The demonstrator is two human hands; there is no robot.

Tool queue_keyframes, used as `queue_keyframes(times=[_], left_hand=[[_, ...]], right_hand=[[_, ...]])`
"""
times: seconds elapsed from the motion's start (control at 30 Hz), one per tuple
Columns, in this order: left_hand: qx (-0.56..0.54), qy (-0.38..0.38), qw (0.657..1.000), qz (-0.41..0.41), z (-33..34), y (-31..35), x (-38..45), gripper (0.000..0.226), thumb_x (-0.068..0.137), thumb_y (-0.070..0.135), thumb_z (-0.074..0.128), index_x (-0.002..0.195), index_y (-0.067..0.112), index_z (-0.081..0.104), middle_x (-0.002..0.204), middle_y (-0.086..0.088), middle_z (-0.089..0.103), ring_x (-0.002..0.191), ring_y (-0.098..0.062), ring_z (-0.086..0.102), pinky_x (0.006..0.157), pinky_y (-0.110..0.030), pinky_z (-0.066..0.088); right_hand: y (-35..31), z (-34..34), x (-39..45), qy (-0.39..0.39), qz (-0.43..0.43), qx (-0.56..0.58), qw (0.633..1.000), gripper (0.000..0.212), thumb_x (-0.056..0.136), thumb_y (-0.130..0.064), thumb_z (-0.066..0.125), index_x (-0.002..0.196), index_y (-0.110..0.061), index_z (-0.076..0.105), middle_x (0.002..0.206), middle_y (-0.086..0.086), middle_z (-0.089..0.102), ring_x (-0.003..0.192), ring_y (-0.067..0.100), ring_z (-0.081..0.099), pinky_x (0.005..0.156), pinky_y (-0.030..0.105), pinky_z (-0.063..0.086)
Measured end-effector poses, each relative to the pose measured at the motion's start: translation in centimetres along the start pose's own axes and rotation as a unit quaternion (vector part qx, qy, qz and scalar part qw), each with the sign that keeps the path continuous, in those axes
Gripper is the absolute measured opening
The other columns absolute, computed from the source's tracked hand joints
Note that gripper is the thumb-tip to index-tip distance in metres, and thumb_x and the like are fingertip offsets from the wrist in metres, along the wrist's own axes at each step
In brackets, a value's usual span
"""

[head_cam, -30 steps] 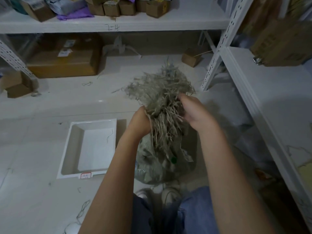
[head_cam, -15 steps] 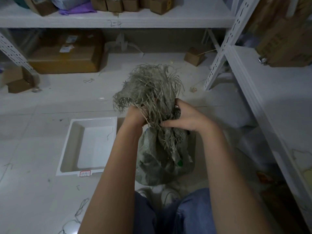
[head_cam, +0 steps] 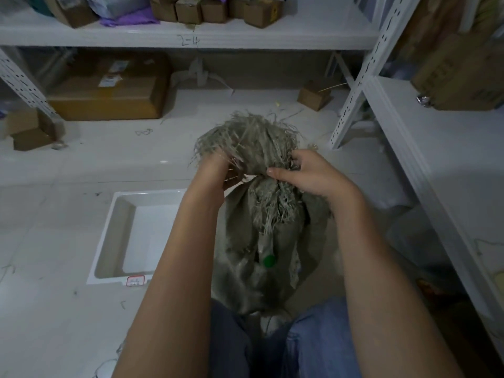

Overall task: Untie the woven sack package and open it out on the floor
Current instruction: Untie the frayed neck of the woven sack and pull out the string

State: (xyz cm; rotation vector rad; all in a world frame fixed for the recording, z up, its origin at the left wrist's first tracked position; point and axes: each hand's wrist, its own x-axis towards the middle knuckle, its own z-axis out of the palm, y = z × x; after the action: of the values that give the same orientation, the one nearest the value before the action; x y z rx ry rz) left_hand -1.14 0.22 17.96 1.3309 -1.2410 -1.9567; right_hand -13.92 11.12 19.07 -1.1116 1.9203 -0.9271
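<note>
**Knot at sack neck, not yet loose**

Both hands have dropped lower since half a second ago. Grey-green woven plastic sack (head_cam: 261,255) stands on floor between knees, neck bunched. Left hand (head_cam: 215,173) and right hand (head_cam: 308,173) both clench neck. Frayed fringe (head_cam: 248,137) splays above. Untying unfinished; opening out remains.

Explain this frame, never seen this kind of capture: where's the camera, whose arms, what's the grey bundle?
There is no robot here. A person wears a wide-angle camera on the head, looking down at their own bare arms. Both hands work at the gathered neck of a grey woven sack that stands on the floor by their knees. The left hand is pushed into the frayed fringe; the right hand grips the bunched neck. A white tray lies on the floor to the left, and shelves with cardboard boxes stand around.
</note>
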Motion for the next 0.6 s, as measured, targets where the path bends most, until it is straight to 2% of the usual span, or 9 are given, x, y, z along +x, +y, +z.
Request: queue_keyframes(times=[0.07, 0.1, 0.17, 0.23, 0.3, 0.37, 0.43, 0.5, 0.6], left_hand=[[0.021, -0.023, 0.999, 0.007, -0.1, 0.4, -0.4, 0.016, 0.090, 0.031, 0.050, 0.086, 0.017, 0.058, 0.081, -0.005, 0.064, 0.074, -0.017, 0.063, 0.065, -0.025, 0.053], [0.053, -0.030, 0.998, 0.011, 0.0, 0.6, -0.7, 0.020, 0.088, 0.032, 0.052, 0.092, 0.014, 0.060, 0.087, -0.006, 0.066, 0.080, -0.019, 0.064, 0.072, -0.028, 0.052], [0.133, -0.020, 0.989, 0.057, 0.4, 0.5, -1.1, 0.026, 0.085, 0.028, 0.057, 0.100, 0.006, 0.061, 0.090, -0.006, 0.065, 0.081, -0.017, 0.062, 0.072, -0.026, 0.050], [0.191, -0.019, 0.970, 0.150, 1.1, 0.4, -1.5, 0.012, 0.088, 0.019, 0.058, 0.093, 0.009, 0.062, 0.078, 0.001, 0.062, 0.072, -0.010, 0.057, 0.061, -0.016, 0.046], [0.207, -0.065, 0.958, 0.188, 2.0, 0.2, -2.1, 0.014, 0.092, 0.020, 0.055, 0.100, 0.014, 0.065, 0.078, 0.009, 0.060, 0.072, -0.003, 0.056, 0.058, -0.006, 0.045], [0.220, -0.121, 0.953, 0.168, 2.6, 0.0, -2.6, 0.027, 0.095, 0.025, 0.052, 0.118, 0.016, 0.061, 0.093, 0.008, 0.062, 0.081, -0.002, 0.058, 0.065, -0.002, 0.045], [0.236, -0.144, 0.950, 0.148, 2.7, -0.1, -2.5, 0.034, 0.095, 0.030, 0.052, 0.125, 0.015, 0.058, 0.110, 0.003, 0.063, 0.098, -0.010, 0.061, 0.081, -0.014, 0.049], [0.240, -0.131, 0.951, 0.146, 2.4, -0.2, -2.3, 0.040, 0.092, 0.033, 0.056, 0.126, 0.013, 0.057, 0.119, -0.002, 0.065, 0.106, -0.015, 0.062, 0.093, -0.027, 0.051], [0.273, -0.096, 0.940, 0.180, 2.0, -0.4, -1.9, 0.044, 0.088, 0.034, 0.062, 0.125, 0.013, 0.054, 0.107, 0.001, 0.064, 0.095, -0.013, 0.061, 0.078, -0.019, 0.051]], right_hand=[[0.1, -0.3, -0.1, 0.034, 0.010, 0.007, 0.999, 0.014, 0.086, -0.033, 0.066, 0.082, -0.025, 0.055, 0.080, -0.020, 0.054, 0.072, -0.009, 0.049, 0.052, 0.001, 0.036], [0.2, -0.4, -0.1, 0.060, 0.016, 0.017, 0.998, 0.016, 0.086, -0.033, 0.066, 0.078, -0.026, 0.054, 0.078, -0.017, 0.055, 0.072, -0.005, 0.053, 0.051, 0.000, 0.037], [0.3, -0.3, 0.2, 0.117, 0.027, 0.042, 0.992, 0.016, 0.082, -0.034, 0.069, 0.088, -0.023, 0.060, 0.087, -0.010, 0.064, 0.086, 0.008, 0.064, 0.072, 0.010, 0.048], [0.5, -0.1, 0.8, 0.163, 0.044, 0.044, 0.985, 0.029, 0.077, -0.041, 0.071, 0.099, -0.023, 0.063, 0.099, -0.004, 0.069, 0.095, 0.018, 0.066, 0.088, 0.032, 0.053], [0.3, 0.3, 1.3, 0.186, 0.047, 0.029, 0.981, 0.034, 0.074, -0.045, 0.070, 0.098, -0.022, 0.064, 0.101, -0.001, 0.071, 0.094, 0.020, 0.066, 0.089, 0.042, 0.054], [-0.2, 0.7, 1.6, 0.178, 0.052, 0.015, 0.983, 0.028, 0.078, -0.042, 0.065, 0.093, -0.019, 0.064, 0.102, 0.003, 0.072, 0.095, 0.022, 0.067, 0.089, 0.044, 0.054], [-0.9, 0.6, 1.4, 0.136, 0.058, 0.017, 0.989, 0.013, 0.088, -0.030, 0.055, 0.084, -0.019, 0.062, 0.100, 0.010, 0.072, 0.093, 0.024, 0.067, 0.088, 0.042, 0.054], [-1.3, 0.2, 1.1, 0.090, 0.070, 0.015, 0.993, 0.020, 0.093, -0.021, 0.046, 0.079, -0.020, 0.060, 0.088, 0.007, 0.069, 0.080, 0.019, 0.065, 0.069, 0.030, 0.052], [-1.4, -0.4, 0.5, 0.053, 0.060, 0.063, 0.995, 0.028, 0.093, -0.010, 0.043, 0.079, -0.023, 0.063, 0.078, -0.002, 0.066, 0.071, 0.011, 0.062, 0.057, 0.019, 0.048]])
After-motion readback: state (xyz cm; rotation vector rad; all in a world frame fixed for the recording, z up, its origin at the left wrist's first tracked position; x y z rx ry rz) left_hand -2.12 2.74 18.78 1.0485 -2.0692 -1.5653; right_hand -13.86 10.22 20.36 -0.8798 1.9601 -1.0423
